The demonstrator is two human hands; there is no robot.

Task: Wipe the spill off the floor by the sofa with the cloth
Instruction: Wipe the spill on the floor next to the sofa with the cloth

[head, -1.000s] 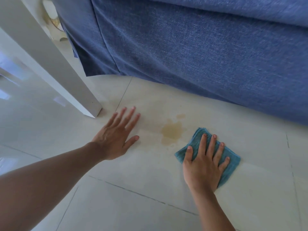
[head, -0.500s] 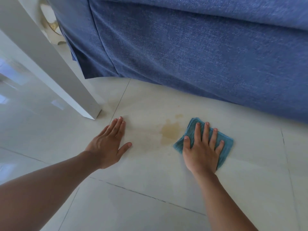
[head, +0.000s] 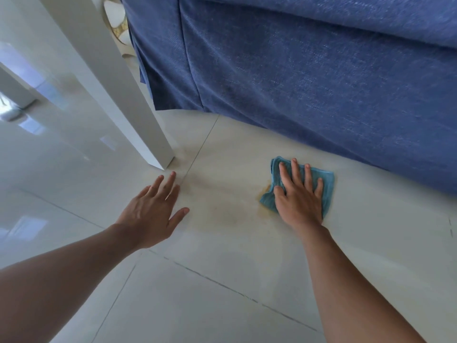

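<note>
A folded teal cloth [head: 326, 189] lies flat on the pale tiled floor [head: 222, 288], close to the blue sofa skirt [head: 309, 78]. My right hand [head: 298, 196] presses on top of it with fingers spread. The cloth covers most of the brownish spill [head: 264, 191]; only a thin brown rim shows at the cloth's left edge, with a faint yellowish smear [head: 222, 216] to the left. My left hand [head: 153, 211] rests flat on the floor, fingers apart, holding nothing, left of the smear.
A white table leg [head: 148, 134] stands on the floor just beyond my left hand's fingertips. The sofa skirt hangs down to the floor along the far side. A gold and white object [head: 116, 23] shows behind the leg.
My right hand has slid the cloth left and forward over the brown puddle, which now is mostly hidden. My left hand stays flat on the floor, a little nearer the table leg.
</note>
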